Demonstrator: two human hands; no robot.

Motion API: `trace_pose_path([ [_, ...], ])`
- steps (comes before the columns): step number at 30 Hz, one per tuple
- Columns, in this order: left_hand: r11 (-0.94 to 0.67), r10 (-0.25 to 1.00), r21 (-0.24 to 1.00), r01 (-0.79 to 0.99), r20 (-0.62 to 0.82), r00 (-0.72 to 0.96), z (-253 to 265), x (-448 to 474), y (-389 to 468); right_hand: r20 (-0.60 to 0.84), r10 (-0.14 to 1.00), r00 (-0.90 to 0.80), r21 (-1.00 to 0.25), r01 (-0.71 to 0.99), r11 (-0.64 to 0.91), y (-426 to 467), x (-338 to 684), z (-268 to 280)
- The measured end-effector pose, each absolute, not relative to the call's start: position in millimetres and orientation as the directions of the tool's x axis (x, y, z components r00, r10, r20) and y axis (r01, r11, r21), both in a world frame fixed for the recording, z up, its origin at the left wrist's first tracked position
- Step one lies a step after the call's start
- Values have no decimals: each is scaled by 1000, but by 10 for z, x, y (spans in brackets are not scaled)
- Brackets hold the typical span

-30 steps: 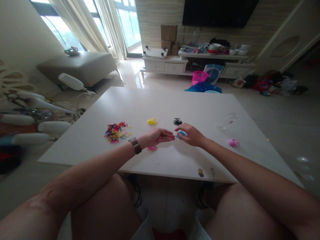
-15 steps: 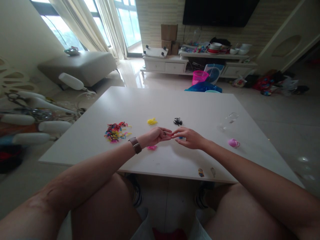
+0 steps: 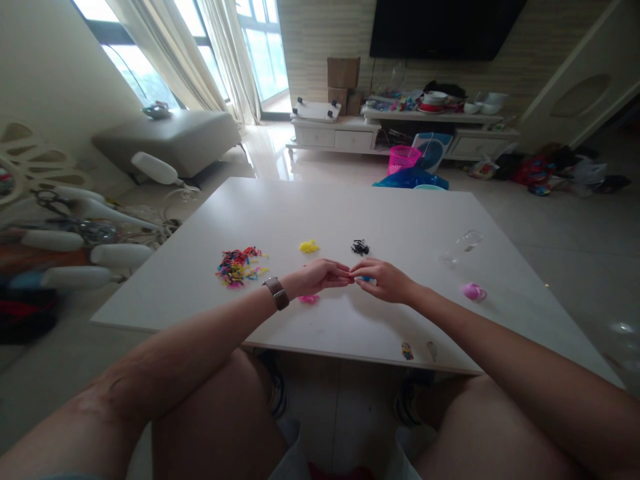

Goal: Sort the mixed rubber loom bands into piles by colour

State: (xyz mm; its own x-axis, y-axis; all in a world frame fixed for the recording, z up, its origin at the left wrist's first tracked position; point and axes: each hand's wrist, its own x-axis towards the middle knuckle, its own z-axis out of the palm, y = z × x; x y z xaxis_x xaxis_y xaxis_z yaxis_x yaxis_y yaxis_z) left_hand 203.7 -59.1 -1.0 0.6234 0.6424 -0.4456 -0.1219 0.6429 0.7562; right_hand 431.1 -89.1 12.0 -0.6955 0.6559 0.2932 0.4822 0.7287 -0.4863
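Over the middle of the white table (image 3: pixel 280 213), my left hand (image 3: pixel 323 275) and my right hand (image 3: pixel 387 280) meet at the fingertips. A small red piece (image 3: pixel 351 275) is pinched between them, too small to make out its kind. Partly hidden by my right fingers is a blue pile (image 3: pixel 367 279). Beyond the hands lie a yellow pile (image 3: pixel 309 247) and a black pile (image 3: pixel 360 247) of small thin pieces. Below my left wrist a pink pile (image 3: pixel 309 299) shows in part. Farther left is a mixed-colour heap (image 3: pixel 236 267).
To the right stand a clear plastic container (image 3: pixel 469 241) and a pink-purple round item (image 3: pixel 473 292). A yellow cartoon figure (image 3: pixel 407 351) and a small pale piece (image 3: pixel 431 350) lie by the near edge. White-armed chandelier parts (image 3: pixel 120 255) are beside the table's left.
The fingertips have drawn closer around the small red piece, and my left fingers have straightened slightly. The whole view has shifted a little; the piles look unchanged.
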Motion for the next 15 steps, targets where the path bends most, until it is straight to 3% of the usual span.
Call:
trace_pose_path([
  [7,618,652,778,-110,-430,624,1,2043,-615,324,724,-608,-433,586,685,-883,4305,94],
  [15,615,667,783,-91,-455,590,1,2033,-634,332,870,-364,-464,740,487,-783,4410,24],
])
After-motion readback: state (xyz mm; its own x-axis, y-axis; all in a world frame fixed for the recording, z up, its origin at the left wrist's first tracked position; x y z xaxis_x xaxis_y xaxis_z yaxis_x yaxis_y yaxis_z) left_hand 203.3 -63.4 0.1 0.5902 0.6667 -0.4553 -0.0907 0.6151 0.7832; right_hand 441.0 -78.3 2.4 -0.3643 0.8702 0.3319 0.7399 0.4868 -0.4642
